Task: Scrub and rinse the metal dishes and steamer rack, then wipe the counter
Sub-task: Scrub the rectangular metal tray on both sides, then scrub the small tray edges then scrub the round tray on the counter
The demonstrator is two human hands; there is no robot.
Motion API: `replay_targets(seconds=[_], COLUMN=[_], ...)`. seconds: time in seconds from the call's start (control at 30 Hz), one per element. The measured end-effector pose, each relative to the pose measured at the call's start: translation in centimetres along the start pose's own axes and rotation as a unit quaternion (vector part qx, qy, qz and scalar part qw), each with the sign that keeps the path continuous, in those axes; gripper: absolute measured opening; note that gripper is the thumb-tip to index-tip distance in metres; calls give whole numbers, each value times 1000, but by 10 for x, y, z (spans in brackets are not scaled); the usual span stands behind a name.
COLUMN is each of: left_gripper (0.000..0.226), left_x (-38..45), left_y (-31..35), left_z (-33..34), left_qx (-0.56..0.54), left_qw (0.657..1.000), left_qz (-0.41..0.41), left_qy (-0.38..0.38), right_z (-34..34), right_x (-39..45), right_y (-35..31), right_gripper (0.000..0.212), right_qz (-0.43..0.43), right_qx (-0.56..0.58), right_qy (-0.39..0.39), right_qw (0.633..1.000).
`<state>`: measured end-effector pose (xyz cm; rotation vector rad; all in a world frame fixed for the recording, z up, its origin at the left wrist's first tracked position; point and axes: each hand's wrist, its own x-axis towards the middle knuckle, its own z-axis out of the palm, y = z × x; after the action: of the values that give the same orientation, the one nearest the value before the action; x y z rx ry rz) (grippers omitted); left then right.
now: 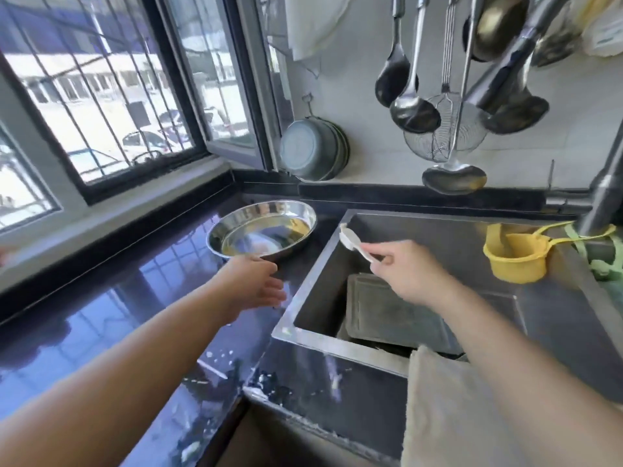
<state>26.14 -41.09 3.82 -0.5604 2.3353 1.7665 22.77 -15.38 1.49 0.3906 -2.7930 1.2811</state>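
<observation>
A beige cloth (448, 409) hangs over the near rim of the sink (313, 288), and white specks dot the dark counter (101, 308) beside it. The left hand (253, 284) reaches over the counter, fingers straight and holding nothing, just short of the round metal dish (263, 230) standing by the window corner. The right hand (408, 271) pinches a white spoon (354, 242) above the sink. Farther back, a yellow strainer cup (515, 257) sits in the sink, and ladles (414, 109) hang on the wall.
</observation>
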Motion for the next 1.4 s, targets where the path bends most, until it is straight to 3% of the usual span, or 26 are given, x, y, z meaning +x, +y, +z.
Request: replay_targets(seconds=[0.1,0.17,0.27,0.4,0.6,0.73,0.9,1.0,1.23,1.4], left_gripper=[15,20,19,7,16,37,26,21,33,10], left_x=[25,52,73,94,127,132,112,113,54,19], left_y=[-9,-10,-1,0,-5,-16,-20,1,28,18], left_z=[-29,-59,-81,-72,-57,-47,-37,-47,-24,34], left_qx=[55,15,-114,-169,-155,-185,-173,-102,22,76], left_qw=[992,985,975,970,954,932,926,922,941,939], left_qz=[-20,-38,-81,-81,-84,-65,-40,32,116,186], left_qy=[108,166,172,157,242,304,333,372,318,279], right_z=[21,38,41,46,41,39,34,30,-24,-109], right_x=[-19,1,13,8,11,14,13,12,4,-25], right_y=[29,32,31,39,46,45,46,42,28,48], right_gripper=[42,41,42,44,46,47,47,47,43,38], right_qz=[25,1,-3,20,48,58,80,88,97,121], right_qx=[23,41,42,42,52,49,54,58,20,-85], right_qy=[-36,-32,-5,-9,13,38,87,99,160,124], right_qw=[999,999,999,999,997,996,992,989,982,981])
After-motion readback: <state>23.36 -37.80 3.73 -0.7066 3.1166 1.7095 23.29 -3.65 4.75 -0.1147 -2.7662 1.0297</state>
